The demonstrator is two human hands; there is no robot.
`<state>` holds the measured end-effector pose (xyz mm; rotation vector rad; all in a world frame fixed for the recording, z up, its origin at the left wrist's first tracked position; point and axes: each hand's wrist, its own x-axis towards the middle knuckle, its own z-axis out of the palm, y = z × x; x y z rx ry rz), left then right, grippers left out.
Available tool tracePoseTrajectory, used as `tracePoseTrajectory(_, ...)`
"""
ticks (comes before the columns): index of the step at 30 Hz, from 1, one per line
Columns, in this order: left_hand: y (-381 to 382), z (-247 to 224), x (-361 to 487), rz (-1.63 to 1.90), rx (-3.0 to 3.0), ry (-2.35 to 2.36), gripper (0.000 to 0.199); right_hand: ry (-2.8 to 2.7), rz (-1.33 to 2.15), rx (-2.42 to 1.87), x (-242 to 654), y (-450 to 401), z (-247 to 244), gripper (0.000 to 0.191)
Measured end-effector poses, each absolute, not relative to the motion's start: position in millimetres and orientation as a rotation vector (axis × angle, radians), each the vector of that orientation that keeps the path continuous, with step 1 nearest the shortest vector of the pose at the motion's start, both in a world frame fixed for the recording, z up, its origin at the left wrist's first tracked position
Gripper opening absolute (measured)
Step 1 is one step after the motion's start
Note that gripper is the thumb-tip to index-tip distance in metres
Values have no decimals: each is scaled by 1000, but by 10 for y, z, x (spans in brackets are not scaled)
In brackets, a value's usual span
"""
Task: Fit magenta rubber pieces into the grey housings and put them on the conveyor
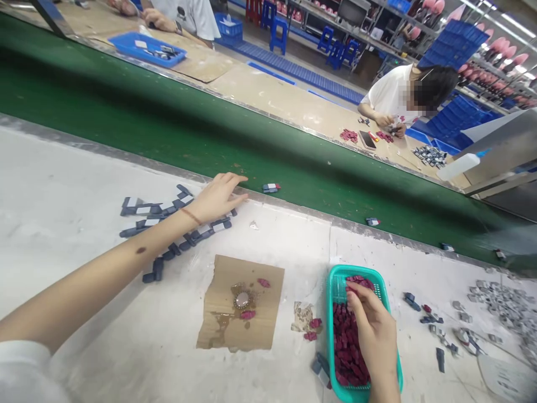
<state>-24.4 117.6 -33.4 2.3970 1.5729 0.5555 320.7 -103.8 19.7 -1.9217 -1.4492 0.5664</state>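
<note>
My left hand (218,197) reaches across to the near edge of the green conveyor belt (176,148), fingers stretched out and holding nothing. Just past its fingertips, a small blue-grey piece with a white face and a maroon end (271,188) lies on the belt. Rows of similar blue-grey pieces (168,210) lie beneath my left wrist and forearm. Over the teal basket (330,336), my right hand (373,324) pinches a small maroon piece (349,285) between thumb and fingertips, mostly hidden. Many maroon pieces (346,352) fill the basket.
A cardboard sheet (268,313) carries a round wet-looking object (242,300) and two maroon pieces. Grey parts (503,302) are heaped at right. More pieces ride the belt. Across it, co-workers (390,95) sit at a bench with a blue tray (126,40).
</note>
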Motion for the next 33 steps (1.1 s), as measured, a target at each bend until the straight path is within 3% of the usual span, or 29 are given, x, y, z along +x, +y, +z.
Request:
tracePoseTrajectory(5,805,-300,-485,317,2469,1413,44,-1549,705,-1687,2728,-1068,373,21)
tracePoseTrajectory(13,850,-283,-439,415,2300,1438,37,-1679,1012,-1510,1956,-967,77,9)
tracePoseTrajectory(18,668,-144,-331,744,2023,1475,26,-2034,877,-1420,1816,-912,-148,13)
tracePoseTrajectory(24,100,0,-186,679,1306,1215,45,-2457,477,-1307,1769,-887,-276,23)
tracePoseTrajectory(33,-427,-148,-203,605,1426,1054,37,-2588,406,-1310,1741,-876,-253,26)
